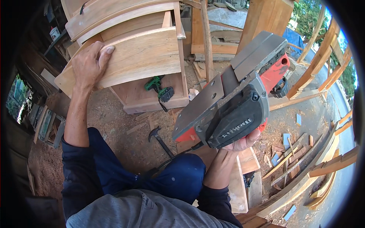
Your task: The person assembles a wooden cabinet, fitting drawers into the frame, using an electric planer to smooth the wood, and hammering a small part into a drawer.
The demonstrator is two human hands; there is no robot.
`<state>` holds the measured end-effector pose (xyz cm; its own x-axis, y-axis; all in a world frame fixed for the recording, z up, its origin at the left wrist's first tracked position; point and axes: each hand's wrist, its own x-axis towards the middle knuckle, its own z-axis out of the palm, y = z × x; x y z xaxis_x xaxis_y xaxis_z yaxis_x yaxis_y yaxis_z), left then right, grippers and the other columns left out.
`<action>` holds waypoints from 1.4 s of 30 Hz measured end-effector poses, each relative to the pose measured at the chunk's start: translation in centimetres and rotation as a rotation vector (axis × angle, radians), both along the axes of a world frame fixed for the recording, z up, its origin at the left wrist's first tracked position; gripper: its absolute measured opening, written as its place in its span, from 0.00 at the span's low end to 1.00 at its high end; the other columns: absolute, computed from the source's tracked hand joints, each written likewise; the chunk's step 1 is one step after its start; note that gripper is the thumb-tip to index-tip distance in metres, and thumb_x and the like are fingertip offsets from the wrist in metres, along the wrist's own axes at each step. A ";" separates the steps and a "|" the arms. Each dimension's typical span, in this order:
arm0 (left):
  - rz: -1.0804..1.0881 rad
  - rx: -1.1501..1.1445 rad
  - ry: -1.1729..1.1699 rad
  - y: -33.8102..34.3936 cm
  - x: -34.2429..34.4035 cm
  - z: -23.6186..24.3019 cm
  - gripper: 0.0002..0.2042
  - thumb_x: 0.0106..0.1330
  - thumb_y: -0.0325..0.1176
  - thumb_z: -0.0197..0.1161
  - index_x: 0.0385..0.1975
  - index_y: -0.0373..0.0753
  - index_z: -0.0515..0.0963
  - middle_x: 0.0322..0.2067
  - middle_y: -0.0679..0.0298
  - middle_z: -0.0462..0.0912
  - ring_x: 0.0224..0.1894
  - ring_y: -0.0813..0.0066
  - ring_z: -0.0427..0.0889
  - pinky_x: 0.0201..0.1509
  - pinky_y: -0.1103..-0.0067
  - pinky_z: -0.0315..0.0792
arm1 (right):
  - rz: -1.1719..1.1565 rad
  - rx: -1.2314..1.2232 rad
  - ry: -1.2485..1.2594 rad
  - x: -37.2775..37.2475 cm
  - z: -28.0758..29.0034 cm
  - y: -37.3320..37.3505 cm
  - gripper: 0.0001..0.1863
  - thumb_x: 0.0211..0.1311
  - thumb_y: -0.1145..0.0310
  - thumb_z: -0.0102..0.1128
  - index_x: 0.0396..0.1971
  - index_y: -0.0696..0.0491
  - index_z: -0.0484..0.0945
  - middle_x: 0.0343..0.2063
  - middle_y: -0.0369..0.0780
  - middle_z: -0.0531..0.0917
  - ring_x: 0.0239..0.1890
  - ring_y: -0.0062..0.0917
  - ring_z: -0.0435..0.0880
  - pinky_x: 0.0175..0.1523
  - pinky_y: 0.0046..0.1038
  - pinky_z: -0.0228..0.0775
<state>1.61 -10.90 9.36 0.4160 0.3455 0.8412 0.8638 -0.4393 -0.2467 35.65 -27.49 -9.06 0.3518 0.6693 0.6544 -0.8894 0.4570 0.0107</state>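
My left hand (88, 65) grips the left part of a light wooden panel (141, 53), thumb on its face, at the front of a wooden cabinet (121, 17). My right hand (243, 141) holds a red and black electric planer (237, 114) from below, raised and tipped so its long metal sole faces up and left; most of those fingers are hidden under it. A black cord runs from the planer toward my lap. A green cordless drill (159, 89) lies in the open lower compartment, below the panel. A claw hammer (161, 142) is on the ground by my knees.
Wooden boards (249, 180) lie beside my right knee. Offcuts (292, 159) and shavings are scattered to the right, with long curved timbers (315, 182) and upright frame pieces (311, 76) near a paved road. A slatted stack (45, 125) stands at the left, and more planks sit behind the cabinet.
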 end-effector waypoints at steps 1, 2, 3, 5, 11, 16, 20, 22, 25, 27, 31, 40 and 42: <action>-0.005 0.012 -0.010 0.1 0.0 0.0 0.19 0.68 0.51 0.57 0.27 0.40 0.77 0.19 0.58 0.77 0.23 0.58 0.78 0.27 0.67 0.69 | -0.043 -0.041 -0.029 -0.1 0.5 0.0 0.29 0.57 0.62 0.68 0.54 0.60 0.70 0.30 0.42 0.78 0.29 0.25 0.79 0.32 0.25 0.79; -0.013 0.016 -0.006 0.2 0.0 0.1 0.19 0.68 0.51 0.57 0.27 0.40 0.77 0.19 0.58 0.77 0.23 0.58 0.78 0.27 0.67 0.69 | -0.086 -0.082 -0.057 -0.3 1.2 0.0 0.25 0.56 0.64 0.68 0.50 0.62 0.72 0.23 0.40 0.76 0.23 0.21 0.76 0.26 0.22 0.76; -0.020 0.021 -0.012 0.3 -0.1 0.1 0.20 0.69 0.51 0.57 0.27 0.40 0.77 0.19 0.58 0.76 0.23 0.58 0.78 0.28 0.67 0.69 | -0.181 -0.132 -0.016 -0.7 1.8 -0.5 0.23 0.55 0.65 0.66 0.45 0.64 0.73 0.22 0.42 0.76 0.20 0.22 0.74 0.26 0.24 0.74; -0.035 0.025 -0.006 0.4 -0.2 -0.1 0.20 0.69 0.51 0.57 0.26 0.40 0.77 0.19 0.58 0.76 0.23 0.58 0.78 0.28 0.67 0.69 | -0.266 -0.155 -0.151 0.4 1.7 -0.8 0.23 0.55 0.65 0.65 0.46 0.65 0.73 0.23 0.43 0.76 0.21 0.23 0.75 0.27 0.24 0.74; -0.008 0.051 -0.004 0.2 -0.3 0.1 0.20 0.68 0.52 0.57 0.26 0.40 0.77 0.18 0.58 0.75 0.23 0.58 0.78 0.27 0.67 0.69 | -0.586 -0.243 -0.395 2.5 2.9 2.3 0.37 0.65 0.43 0.56 0.56 0.64 0.68 0.24 0.43 0.77 0.21 0.25 0.77 0.26 0.25 0.73; -0.001 0.039 0.012 0.8 -0.5 0.0 0.20 0.68 0.52 0.58 0.25 0.40 0.77 0.18 0.60 0.77 0.23 0.60 0.79 0.27 0.68 0.69 | -0.340 -0.217 -0.353 3.4 3.7 5.4 0.45 0.63 0.30 0.46 0.57 0.61 0.68 0.24 0.39 0.77 0.20 0.22 0.77 0.25 0.23 0.72; -0.019 0.048 -0.018 0.9 -0.6 -0.2 0.20 0.67 0.53 0.59 0.25 0.40 0.77 0.18 0.60 0.77 0.23 0.61 0.79 0.26 0.68 0.69 | -0.163 -0.141 -0.356 4.0 3.3 7.7 0.44 0.64 0.32 0.47 0.60 0.60 0.66 0.41 0.44 0.76 0.38 0.31 0.78 0.42 0.34 0.73; -0.030 0.111 0.004 1.2 -0.7 -0.3 0.21 0.67 0.53 0.59 0.23 0.41 0.76 0.17 0.61 0.77 0.21 0.63 0.79 0.24 0.69 0.68 | 0.012 -0.030 -0.330 4.5 3.1 8.7 0.44 0.64 0.34 0.48 0.64 0.60 0.64 0.58 0.50 0.76 0.57 0.39 0.79 0.60 0.45 0.74; -0.053 0.107 -0.002 1.4 -0.9 -0.3 0.22 0.67 0.55 0.59 0.21 0.42 0.75 0.15 0.62 0.76 0.19 0.65 0.78 0.22 0.70 0.67 | 0.108 -0.007 -0.381 4.3 3.3 9.7 0.45 0.64 0.33 0.48 0.65 0.60 0.63 0.58 0.50 0.76 0.57 0.40 0.79 0.60 0.46 0.74; -0.057 0.128 -0.001 1.5 -1.1 -0.4 0.22 0.67 0.56 0.59 0.20 0.42 0.75 0.15 0.62 0.76 0.18 0.66 0.77 0.21 0.71 0.67 | -0.063 -0.132 -0.434 3.5 4.0 10.0 0.44 0.64 0.32 0.46 0.59 0.61 0.67 0.38 0.44 0.80 0.30 0.27 0.78 0.33 0.29 0.73; -0.006 0.000 0.002 1.3 -1.2 -0.7 0.19 0.69 0.51 0.57 0.27 0.40 0.78 0.20 0.59 0.79 0.22 0.62 0.79 0.27 0.69 0.69 | -0.232 -0.260 -0.436 4.5 4.1 10.6 0.47 0.63 0.32 0.46 0.64 0.62 0.64 0.59 0.51 0.75 0.53 0.36 0.81 0.55 0.40 0.77; -0.004 -0.006 0.004 0.3 -0.9 0.2 0.20 0.65 0.52 0.60 0.22 0.39 0.76 0.18 0.56 0.76 0.21 0.59 0.77 0.26 0.66 0.69 | -0.108 -0.123 -0.470 4.4 4.7 11.7 0.47 0.63 0.33 0.50 0.65 0.61 0.62 0.60 0.51 0.74 0.60 0.40 0.76 0.63 0.46 0.71; 0.073 -0.114 0.016 0.3 -0.7 0.3 0.21 0.61 0.51 0.65 0.21 0.37 0.75 0.21 0.52 0.77 0.24 0.53 0.78 0.29 0.63 0.71 | -0.135 -0.125 -0.483 4.7 4.7 11.8 0.47 0.63 0.33 0.50 0.65 0.61 0.61 0.60 0.51 0.74 0.60 0.40 0.76 0.63 0.47 0.71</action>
<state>0.95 -10.59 9.64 0.3995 0.4682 0.7882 0.8909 -0.4011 -0.2133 40.37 -15.69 -4.41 0.1177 0.7224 0.6814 -0.7122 0.5396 -0.4490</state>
